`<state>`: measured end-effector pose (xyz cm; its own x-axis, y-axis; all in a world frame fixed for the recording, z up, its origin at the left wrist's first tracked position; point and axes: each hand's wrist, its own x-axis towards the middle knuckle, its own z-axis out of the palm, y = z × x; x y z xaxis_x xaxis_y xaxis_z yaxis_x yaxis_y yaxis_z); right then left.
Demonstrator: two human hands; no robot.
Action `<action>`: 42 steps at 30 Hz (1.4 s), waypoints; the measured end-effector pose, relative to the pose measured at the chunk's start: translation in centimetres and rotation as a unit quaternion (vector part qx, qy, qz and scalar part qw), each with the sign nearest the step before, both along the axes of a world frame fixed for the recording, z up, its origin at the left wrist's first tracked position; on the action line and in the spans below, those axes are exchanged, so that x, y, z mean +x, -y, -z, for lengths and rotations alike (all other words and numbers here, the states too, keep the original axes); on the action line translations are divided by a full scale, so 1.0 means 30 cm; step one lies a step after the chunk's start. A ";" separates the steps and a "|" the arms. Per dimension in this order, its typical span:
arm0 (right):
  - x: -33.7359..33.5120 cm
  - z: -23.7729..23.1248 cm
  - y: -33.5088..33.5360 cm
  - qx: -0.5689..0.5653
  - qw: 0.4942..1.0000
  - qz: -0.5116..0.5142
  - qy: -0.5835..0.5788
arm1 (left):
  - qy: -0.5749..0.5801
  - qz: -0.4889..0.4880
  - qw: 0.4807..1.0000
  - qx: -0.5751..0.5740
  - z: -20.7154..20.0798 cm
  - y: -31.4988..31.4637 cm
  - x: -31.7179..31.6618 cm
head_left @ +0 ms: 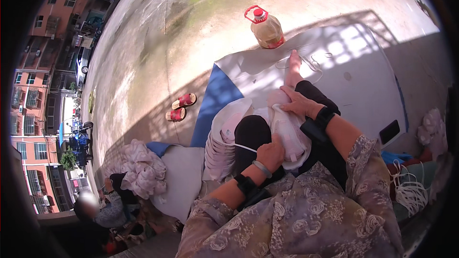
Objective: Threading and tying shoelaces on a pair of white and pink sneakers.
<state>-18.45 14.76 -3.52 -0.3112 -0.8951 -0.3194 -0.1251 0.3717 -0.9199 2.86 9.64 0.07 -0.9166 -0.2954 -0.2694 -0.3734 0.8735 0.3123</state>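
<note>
A pale pink-and-white piece shaped like a shoe upper (289,136) lies across my lap between my thighs. My right hand (299,102) is closed around its far end, with thumb and fingers bent over the edge. Against its near left side, my left hand (270,154) is in a fist, and a white lace (245,147) runs out of it to the left across my dark trouser knee (252,136). Left of that knee stands a nested stack of similar pale shoe uppers (220,150). The fingertips of my left hand are hidden.
I sit on a white and blue mat (334,81); a loose cord (313,64) lies near my bare foot. Beyond stand a large red-capped bottle (267,31) and red slippers (181,106). A pale bundled heap (143,172), a person (107,212), a phone (389,132) and white laces (409,193) are nearby.
</note>
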 end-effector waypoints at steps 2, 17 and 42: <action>-0.006 -0.009 0.002 0.022 0.999 0.004 -0.037 | 0.003 -0.018 1.000 0.012 0.003 0.013 -0.004; 0.314 0.008 -0.290 0.029 0.920 -0.068 -0.385 | -0.036 -0.073 0.991 0.104 0.038 -0.011 -0.027; 0.655 -0.253 -1.345 0.183 0.789 0.318 -0.493 | -0.067 -0.084 0.916 0.386 -0.074 0.269 0.066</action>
